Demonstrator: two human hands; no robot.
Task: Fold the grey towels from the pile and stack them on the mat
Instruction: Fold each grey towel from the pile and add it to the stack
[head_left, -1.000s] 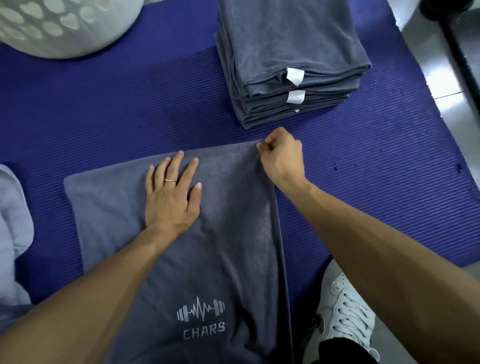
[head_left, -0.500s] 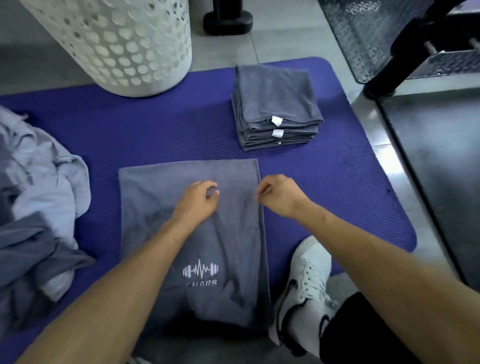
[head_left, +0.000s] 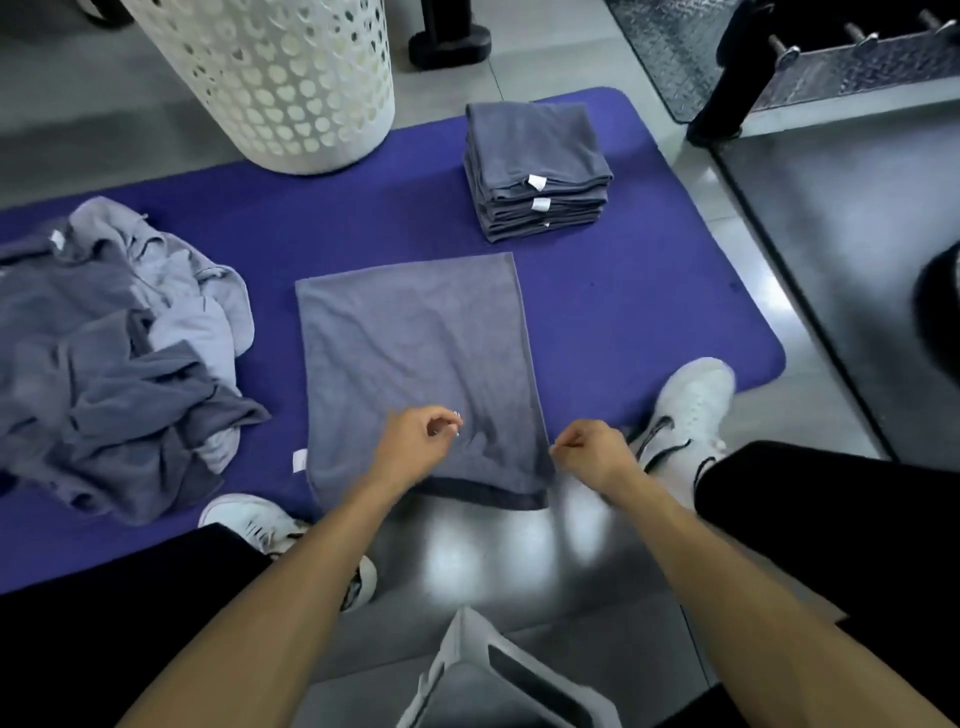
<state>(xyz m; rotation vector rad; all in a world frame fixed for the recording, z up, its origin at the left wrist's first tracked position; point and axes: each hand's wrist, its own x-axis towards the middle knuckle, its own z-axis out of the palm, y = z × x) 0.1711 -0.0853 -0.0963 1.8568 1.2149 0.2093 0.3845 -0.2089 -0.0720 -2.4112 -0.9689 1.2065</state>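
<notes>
A grey towel (head_left: 415, 353) lies folded flat on the purple mat (head_left: 623, 312), its near edge hanging just past the mat's front edge. My left hand (head_left: 421, 439) is over the towel's near part with its fingers pinched at the cloth. At the towel's right edge, near the front corner, my right hand (head_left: 592, 452) pinches too. A neat stack of folded grey towels (head_left: 537, 171) sits at the mat's far right. The loose pile of grey towels (head_left: 114, 353) lies crumpled on the mat's left.
A white perforated laundry basket (head_left: 270, 78) stands at the mat's far edge. My white shoes (head_left: 685, 410) (head_left: 249, 519) flank the towel's front. Dark equipment with metal plating (head_left: 831, 78) fills the far right, and a white object (head_left: 493, 675) lies on the shiny floor between my arms.
Both hands drew the towel's far edge back toward me, folding it over and hiding the printed logo. The view pulled back and upward.
</notes>
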